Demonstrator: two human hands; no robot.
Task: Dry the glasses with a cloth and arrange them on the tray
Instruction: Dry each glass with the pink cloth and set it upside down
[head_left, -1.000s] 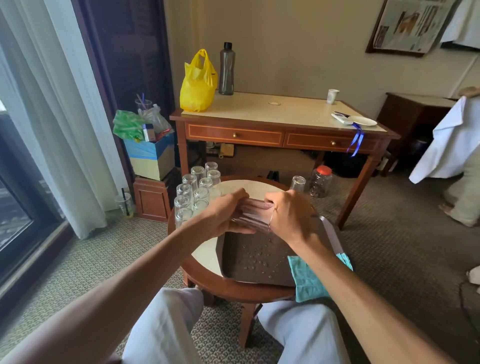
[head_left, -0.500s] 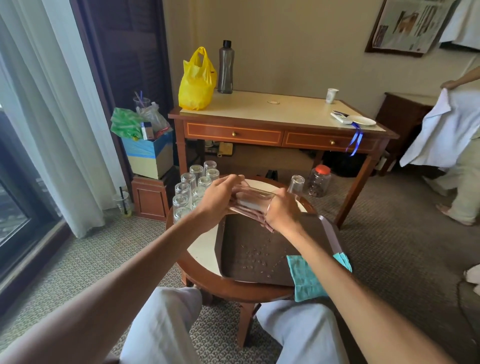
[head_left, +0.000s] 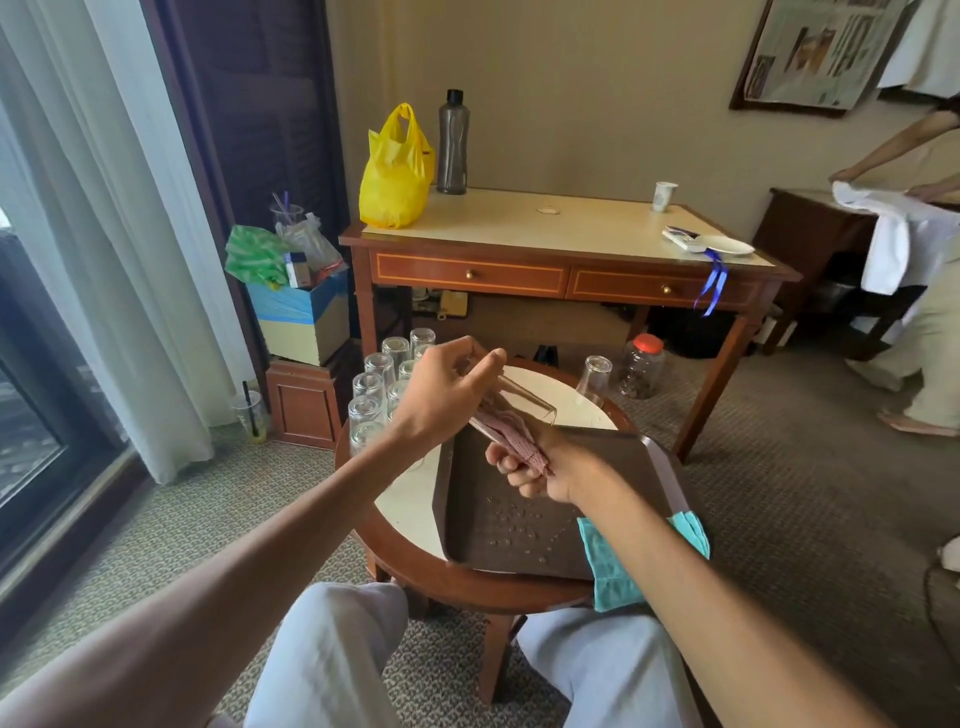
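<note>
Fingers of the left hand are pinching the tilted glass, right hand gripping the cloth inside; hard twisting is risking a drop onto the tray beneath

The left hand grips a clear glass, tilted above the far edge of the brown tray. The right hand clutches a pink cloth bunched at the glass, though whether it sits inside is unclear. Water drops dot the tray floor. A teal cloth lies at the tray's near right corner. Upturned glasses cluster on the round counter to the left — a lone glass stands apart at the far right.
</note>
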